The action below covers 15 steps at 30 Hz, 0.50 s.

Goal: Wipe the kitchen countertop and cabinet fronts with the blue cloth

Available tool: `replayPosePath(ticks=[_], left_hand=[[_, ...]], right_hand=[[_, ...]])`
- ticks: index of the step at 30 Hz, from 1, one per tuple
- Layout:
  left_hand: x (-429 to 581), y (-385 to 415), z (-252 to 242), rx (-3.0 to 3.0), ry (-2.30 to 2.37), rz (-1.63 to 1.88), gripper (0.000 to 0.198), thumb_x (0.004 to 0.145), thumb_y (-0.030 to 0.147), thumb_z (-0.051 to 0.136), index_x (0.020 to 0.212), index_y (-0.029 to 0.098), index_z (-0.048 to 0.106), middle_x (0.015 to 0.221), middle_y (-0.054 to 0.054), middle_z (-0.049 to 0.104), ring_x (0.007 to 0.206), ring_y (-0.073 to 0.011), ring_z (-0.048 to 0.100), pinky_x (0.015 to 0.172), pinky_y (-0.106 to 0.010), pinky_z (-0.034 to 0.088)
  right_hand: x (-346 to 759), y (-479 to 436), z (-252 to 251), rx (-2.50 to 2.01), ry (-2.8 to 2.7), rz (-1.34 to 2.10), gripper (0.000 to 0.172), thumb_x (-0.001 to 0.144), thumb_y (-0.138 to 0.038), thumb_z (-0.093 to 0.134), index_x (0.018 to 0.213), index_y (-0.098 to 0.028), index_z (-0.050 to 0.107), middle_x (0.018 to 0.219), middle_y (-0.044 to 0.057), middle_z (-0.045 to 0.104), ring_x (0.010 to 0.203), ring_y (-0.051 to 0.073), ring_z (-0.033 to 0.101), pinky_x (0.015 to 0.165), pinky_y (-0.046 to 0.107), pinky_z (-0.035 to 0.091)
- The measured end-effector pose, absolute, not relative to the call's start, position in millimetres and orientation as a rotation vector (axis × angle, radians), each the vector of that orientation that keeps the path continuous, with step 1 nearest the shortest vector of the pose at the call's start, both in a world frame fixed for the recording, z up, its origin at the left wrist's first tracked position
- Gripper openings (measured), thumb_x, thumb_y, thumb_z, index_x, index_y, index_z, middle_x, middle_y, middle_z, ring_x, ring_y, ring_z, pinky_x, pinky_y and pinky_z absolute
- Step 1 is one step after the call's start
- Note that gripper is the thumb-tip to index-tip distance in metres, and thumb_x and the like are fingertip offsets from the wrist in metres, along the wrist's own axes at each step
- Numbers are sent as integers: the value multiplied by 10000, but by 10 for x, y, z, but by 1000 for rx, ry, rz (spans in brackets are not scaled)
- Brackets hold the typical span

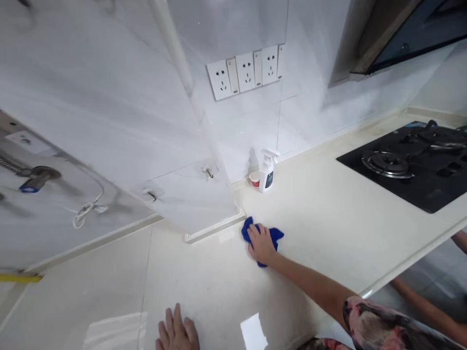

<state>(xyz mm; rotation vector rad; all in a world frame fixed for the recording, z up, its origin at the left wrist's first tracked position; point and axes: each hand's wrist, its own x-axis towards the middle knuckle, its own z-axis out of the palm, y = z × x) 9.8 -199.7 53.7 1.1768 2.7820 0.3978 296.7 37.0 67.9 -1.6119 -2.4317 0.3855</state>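
Note:
With its fingers over a blue cloth (276, 234), my right hand (261, 244) presses it onto the pale countertop (204, 272) close to the wall corner. Parts of the cloth stick out on both sides of the hand and below it. My left hand (177, 330) lies on the counter at the bottom of the view, fingers stretched out and slightly spread, holding nothing. Beyond the cloth stand a white spray bottle (267, 172) and a small white tub (255, 179) with a red label, both against the wall.
A black gas hob (419, 165) is set into the counter at right, under a dark range hood (412, 34). Wall sockets (245, 73), hooks (207, 171), a tap fitting (38, 179) and a coiled white cable (83, 215) line the wall. Another person's arm (430, 306) shows at lower right.

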Motion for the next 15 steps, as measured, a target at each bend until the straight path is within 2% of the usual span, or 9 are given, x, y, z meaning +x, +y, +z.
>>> replayPosePath(ticks=[6,10,12,15], left_hand=[[113,-2023,499,1273,2815,423,795,1001,571,34,1565,174,429,1663,-71,321,1554,-357,230,1255,-596,212],[77,-2012,431,1327,2814,416,827,993,567,-4,1564,153,428,1663,-83,316,1557,-362,219,1263,-580,201],[-46,-2084,365,1338,2733,334,844,982,573,-26,1584,145,383,1685,-77,260,1577,-350,160,1282,-563,164],[-335,-2407,253,1531,2549,212,815,988,547,-18,1595,144,347,1700,-57,206,1589,-304,131,1298,-520,138]], right_hand=[[2338,-876,605,-1072,-2601,697,709,860,-434,595,1520,-197,489,1606,119,440,1445,445,320,1196,636,240],[2502,-1048,485,-686,-2693,699,684,841,-404,620,1493,-239,497,1556,78,503,1411,382,372,1190,590,298],[2854,-895,440,-792,-2681,635,641,830,-383,623,1451,-244,545,1547,77,514,1394,366,394,1178,568,322],[3563,-494,415,-1245,-2584,448,613,835,-325,588,1439,-221,579,1553,103,509,1397,369,400,1173,553,329]])
